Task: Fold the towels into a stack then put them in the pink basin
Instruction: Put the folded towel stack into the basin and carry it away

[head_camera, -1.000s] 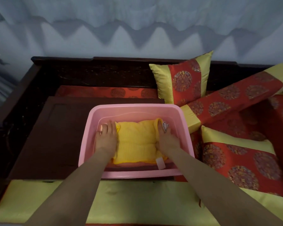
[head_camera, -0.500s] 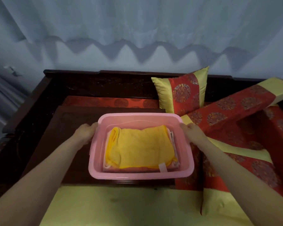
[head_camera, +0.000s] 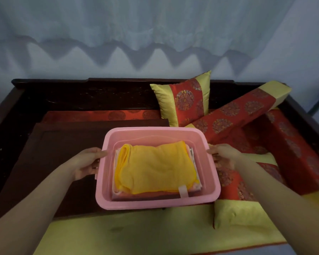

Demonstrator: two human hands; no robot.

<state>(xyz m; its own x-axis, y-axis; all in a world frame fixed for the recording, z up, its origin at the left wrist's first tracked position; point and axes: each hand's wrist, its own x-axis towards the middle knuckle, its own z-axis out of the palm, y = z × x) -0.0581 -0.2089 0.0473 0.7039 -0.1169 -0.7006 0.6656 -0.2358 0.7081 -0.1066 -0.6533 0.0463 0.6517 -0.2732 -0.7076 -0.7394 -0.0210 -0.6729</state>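
Observation:
A folded stack of towels, with a yellow towel [head_camera: 155, 168] on top and pale pink and white ones under it, lies inside the pink basin [head_camera: 155, 204]. The basin sits on a dark wooden tray table. My left hand [head_camera: 87, 162] grips the basin's left rim, thumb on top and fingers under the edge. My right hand [head_camera: 224, 155] holds the right rim the same way. A white label loop sticks out of the stack at the front.
The dark wooden tray table [head_camera: 53, 159] stands on a wooden bed with a yellow and red cover [head_camera: 136, 234]. Red and yellow cushions [head_camera: 184, 98] and a bolster [head_camera: 238, 111] crowd the right side. A pale curtain hangs behind.
My hands left the top of the towel stack and moved out to the basin's two side rims, which they now grip. The view has tilted slightly.

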